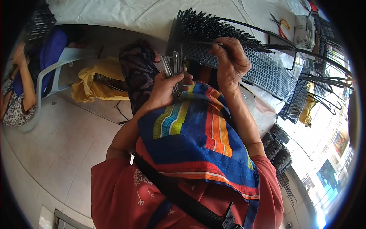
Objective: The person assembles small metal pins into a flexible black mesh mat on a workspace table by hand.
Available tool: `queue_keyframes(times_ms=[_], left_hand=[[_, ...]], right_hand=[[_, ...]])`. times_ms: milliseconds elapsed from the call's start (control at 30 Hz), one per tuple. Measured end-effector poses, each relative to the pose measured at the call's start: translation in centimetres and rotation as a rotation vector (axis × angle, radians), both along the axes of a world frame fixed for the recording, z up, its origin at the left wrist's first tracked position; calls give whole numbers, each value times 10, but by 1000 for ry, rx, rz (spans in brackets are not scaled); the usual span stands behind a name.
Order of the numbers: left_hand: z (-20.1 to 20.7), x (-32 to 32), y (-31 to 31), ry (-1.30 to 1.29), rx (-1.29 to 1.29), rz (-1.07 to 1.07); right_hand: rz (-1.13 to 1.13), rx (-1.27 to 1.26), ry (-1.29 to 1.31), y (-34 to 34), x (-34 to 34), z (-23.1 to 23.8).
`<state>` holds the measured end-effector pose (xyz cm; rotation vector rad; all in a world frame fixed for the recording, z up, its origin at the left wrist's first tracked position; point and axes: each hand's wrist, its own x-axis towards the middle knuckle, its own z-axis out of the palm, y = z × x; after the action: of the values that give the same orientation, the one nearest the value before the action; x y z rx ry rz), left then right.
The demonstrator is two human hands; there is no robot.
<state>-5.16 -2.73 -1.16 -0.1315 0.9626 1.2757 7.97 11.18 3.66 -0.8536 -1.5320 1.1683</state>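
Note:
My left hand (pixel 164 87) is closed round a small fan of thin, shiny metal strips (pixel 176 65), their upper ends standing up out of the fist. It is above the striped blue apron (pixel 187 143) on my lap. My right hand (pixel 233 64) is raised farther right, thumb and forefinger pinched on a thin dark rod (pixel 207 43) whose end points left. Just behind it sits a black perforated metal tray (pixel 272 70), heaped with short black rods (pixel 213 31). What the other right fingers cover is hidden.
A white-covered table (pixel 126 13) runs along the back, with orange-handled pliers (pixel 283 28) at right. Black wire racks (pixel 324 82) crowd the right side. On the floor lies a yellow sack (pixel 87 80); a person (pixel 23 91) sits in a pale chair (pixel 63 61) at left.

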Motion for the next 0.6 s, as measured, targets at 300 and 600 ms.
queue_keyframes(times_ms=[300,600], left_hand=[[-5,-2,0,-9,15,-10],[-2,-4,3,-1,-8,2]], right_hand=[[-21,85,-178,2,-2,-1],[-1,335,-395,13,-20,10]])
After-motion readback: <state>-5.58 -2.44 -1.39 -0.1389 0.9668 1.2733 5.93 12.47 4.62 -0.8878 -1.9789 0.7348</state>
